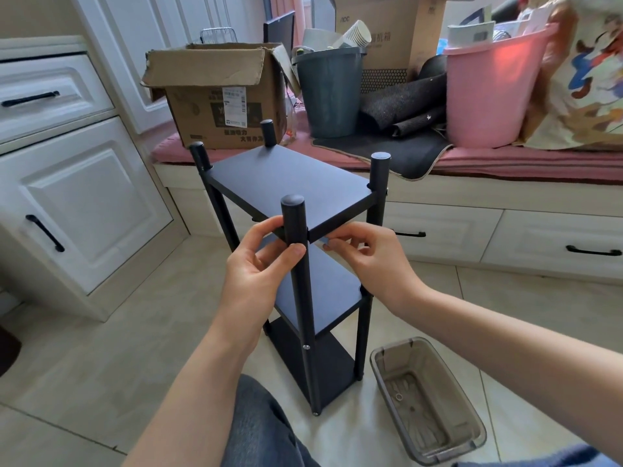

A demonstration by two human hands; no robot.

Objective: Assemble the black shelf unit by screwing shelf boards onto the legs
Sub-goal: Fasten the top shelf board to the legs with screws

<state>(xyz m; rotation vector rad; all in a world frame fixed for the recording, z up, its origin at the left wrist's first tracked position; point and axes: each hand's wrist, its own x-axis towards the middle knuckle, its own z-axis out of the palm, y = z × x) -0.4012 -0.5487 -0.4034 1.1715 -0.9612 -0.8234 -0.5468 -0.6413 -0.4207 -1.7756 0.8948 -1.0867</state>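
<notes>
Upright on the tiled floor: black three-tier shelf unit, near round black leg.
Left hand pinching that leg; right hand pinching perhaps a small blue-tipped screw at the top board's near edge.

Clear plastic bin on floor; cardboard box, grey bucket, pink bucket behind; contents unclear.

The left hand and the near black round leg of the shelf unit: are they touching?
Touching. In the head view the left hand has its thumb pressed on the front of the near black round leg, below the top shelf board.
</notes>
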